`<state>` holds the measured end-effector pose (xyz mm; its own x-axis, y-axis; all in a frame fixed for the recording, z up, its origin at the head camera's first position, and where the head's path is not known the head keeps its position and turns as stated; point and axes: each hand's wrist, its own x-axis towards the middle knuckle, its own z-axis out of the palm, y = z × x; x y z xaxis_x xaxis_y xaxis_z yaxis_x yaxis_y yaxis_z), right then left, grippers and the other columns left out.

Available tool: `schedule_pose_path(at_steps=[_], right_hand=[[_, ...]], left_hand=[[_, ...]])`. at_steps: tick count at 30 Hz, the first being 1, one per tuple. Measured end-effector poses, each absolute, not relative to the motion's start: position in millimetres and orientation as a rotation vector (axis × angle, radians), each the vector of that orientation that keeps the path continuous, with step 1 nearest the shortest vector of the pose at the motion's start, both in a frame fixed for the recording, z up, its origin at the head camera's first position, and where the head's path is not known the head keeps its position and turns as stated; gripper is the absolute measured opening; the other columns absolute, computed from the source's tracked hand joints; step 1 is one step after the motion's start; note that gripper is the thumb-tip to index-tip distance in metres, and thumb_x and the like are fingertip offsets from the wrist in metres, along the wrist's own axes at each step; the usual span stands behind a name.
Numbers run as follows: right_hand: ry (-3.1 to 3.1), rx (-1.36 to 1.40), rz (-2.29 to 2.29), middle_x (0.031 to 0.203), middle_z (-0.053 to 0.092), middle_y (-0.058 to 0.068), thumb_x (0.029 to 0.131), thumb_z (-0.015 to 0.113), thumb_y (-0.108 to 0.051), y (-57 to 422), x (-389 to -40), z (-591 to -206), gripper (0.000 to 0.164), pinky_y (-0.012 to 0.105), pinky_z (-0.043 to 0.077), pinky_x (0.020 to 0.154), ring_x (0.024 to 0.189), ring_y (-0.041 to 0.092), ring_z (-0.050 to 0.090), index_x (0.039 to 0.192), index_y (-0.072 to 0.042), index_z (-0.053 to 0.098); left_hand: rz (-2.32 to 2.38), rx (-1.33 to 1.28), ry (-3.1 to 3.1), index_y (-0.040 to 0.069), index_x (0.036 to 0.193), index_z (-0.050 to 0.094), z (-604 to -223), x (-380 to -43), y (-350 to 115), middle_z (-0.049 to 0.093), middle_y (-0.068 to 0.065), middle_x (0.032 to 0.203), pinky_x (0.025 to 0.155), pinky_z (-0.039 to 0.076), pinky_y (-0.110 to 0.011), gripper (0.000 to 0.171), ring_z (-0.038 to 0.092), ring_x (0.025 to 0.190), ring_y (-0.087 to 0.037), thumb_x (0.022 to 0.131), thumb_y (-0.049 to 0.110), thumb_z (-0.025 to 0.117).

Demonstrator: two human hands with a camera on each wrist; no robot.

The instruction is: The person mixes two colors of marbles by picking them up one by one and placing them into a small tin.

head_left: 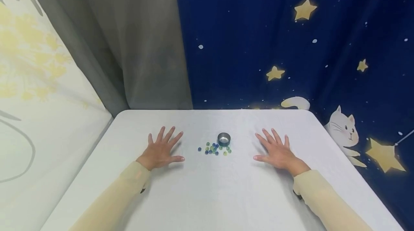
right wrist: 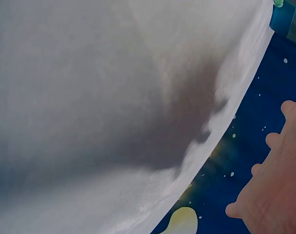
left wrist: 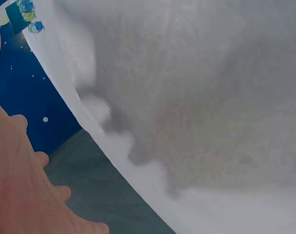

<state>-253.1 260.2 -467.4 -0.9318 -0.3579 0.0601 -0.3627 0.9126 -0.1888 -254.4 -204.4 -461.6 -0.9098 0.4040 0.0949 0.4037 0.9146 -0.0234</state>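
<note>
Several blue, green and yellow glass marbles point(head_left: 210, 151) lie loosely scattered near the middle of the white table. Just behind them stands a small round metal bowl point(head_left: 224, 139), its mouth upward. To the left of the marbles is my left hand point(head_left: 160, 153), palm down with fingers spread and holding nothing. My right hand point(head_left: 278, 153) mirrors it on the right, fingers also spread and apart from the bowl. In the left wrist view a few marbles point(left wrist: 35, 27) show at the upper left corner, and the left hand point(left wrist: 26, 180) fills the lower left. The right hand point(right wrist: 279, 175) shows in the right wrist view.
A white cloth covers the table point(head_left: 210, 195), whose far edge meets a grey curtain point(head_left: 152, 44) and a dark blue curtain point(head_left: 242, 44) with stars. At the left hangs a white curtain point(head_left: 48, 126) with a yellow pattern.
</note>
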Motion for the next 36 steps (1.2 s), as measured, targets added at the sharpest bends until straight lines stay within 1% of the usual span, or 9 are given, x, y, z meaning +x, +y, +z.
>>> schedule_pose_path(at_steps=[7,14,20,28,33,35,36], right_hand=[[-3.033,0.582,0.27,0.16,0.015,0.014,0.081,0.057,-0.072,257,-256,-465,0.094,0.074,-0.004,0.1,0.144,0.044,0.002,0.154,-0.02,0.029],[-3.042,0.596,0.265,0.16,0.014,0.013,0.082,0.054,-0.074,255,-257,-465,0.093,0.073,-0.007,0.1,0.144,0.043,0.001,0.154,-0.021,0.028],[-3.047,0.595,0.287,0.161,0.013,0.013,0.081,0.054,-0.075,254,-256,-467,0.095,0.073,-0.007,0.1,0.144,0.043,0.001,0.154,-0.02,0.028],[-2.991,0.645,0.4,0.159,0.018,0.017,0.082,0.056,-0.071,250,-256,-468,0.092,0.071,0.0,0.103,0.143,0.044,0.005,0.153,-0.017,0.032],[-2.973,0.663,0.489,0.158,0.019,0.019,0.083,0.06,-0.067,246,-257,-469,0.091,0.07,0.005,0.104,0.143,0.045,0.005,0.152,-0.014,0.033],[-2.964,0.666,0.526,0.158,0.02,0.019,0.083,0.061,-0.065,244,-258,-468,0.09,0.069,0.007,0.104,0.143,0.046,0.006,0.151,-0.013,0.034],[-2.96,0.667,0.541,0.157,0.021,0.019,0.083,0.062,-0.064,243,-258,-468,0.09,0.069,0.009,0.104,0.143,0.046,0.006,0.151,-0.012,0.034]], left_hand=[[0.02,-0.621,-2.977,0.027,0.155,0.024,-461,-255,-202,0.016,-0.012,0.161,0.096,0.012,-0.079,0.097,0.011,0.142,-0.048,0.079,0.079,0.05],[0.031,-0.605,-2.979,0.026,0.155,0.025,-461,-253,-203,0.017,-0.012,0.16,0.095,0.013,-0.079,0.096,0.013,0.142,-0.048,0.079,0.077,0.053],[0.028,-0.609,-2.98,0.027,0.155,0.025,-463,-253,-201,0.016,-0.011,0.16,0.096,0.014,-0.078,0.097,0.013,0.142,-0.047,0.078,0.08,0.05],[-0.019,-0.633,-2.949,0.026,0.155,0.023,-471,-254,-197,0.016,-0.011,0.161,0.099,0.013,-0.075,0.098,0.014,0.143,-0.043,0.079,0.083,0.044],[-0.083,-0.655,-2.921,0.023,0.154,0.028,-470,-250,-192,0.021,-0.013,0.159,0.102,0.015,-0.073,0.095,0.019,0.142,-0.044,0.08,0.079,0.048],[-0.117,-0.665,-2.911,0.022,0.154,0.029,-469,-249,-189,0.023,-0.014,0.158,0.102,0.018,-0.072,0.093,0.022,0.141,-0.044,0.081,0.077,0.05],[-0.124,-0.664,-2.917,0.022,0.154,0.028,-470,-249,-188,0.022,-0.013,0.158,0.102,0.018,-0.071,0.093,0.022,0.141,-0.043,0.082,0.077,0.049]])
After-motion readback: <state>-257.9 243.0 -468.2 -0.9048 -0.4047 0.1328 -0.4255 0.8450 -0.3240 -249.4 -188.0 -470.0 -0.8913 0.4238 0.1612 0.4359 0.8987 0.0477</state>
